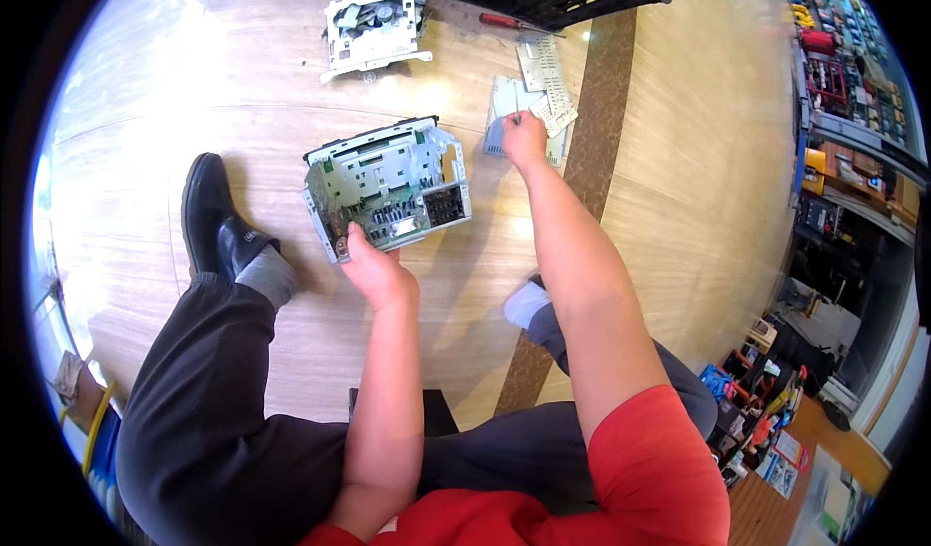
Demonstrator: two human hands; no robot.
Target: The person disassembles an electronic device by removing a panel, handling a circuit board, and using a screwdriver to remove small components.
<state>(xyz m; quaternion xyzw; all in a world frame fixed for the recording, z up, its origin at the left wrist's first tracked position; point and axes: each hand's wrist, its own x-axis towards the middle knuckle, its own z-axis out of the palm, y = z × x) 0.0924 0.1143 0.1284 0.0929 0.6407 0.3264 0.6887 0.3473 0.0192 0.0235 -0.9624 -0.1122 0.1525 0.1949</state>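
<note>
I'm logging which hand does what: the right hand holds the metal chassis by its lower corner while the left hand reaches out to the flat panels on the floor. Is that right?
Not quite: the hands are swapped. In the head view the left hand holds the metal chassis by its lower corner, while the right hand reaches out to the flat panels on the floor.
</note>
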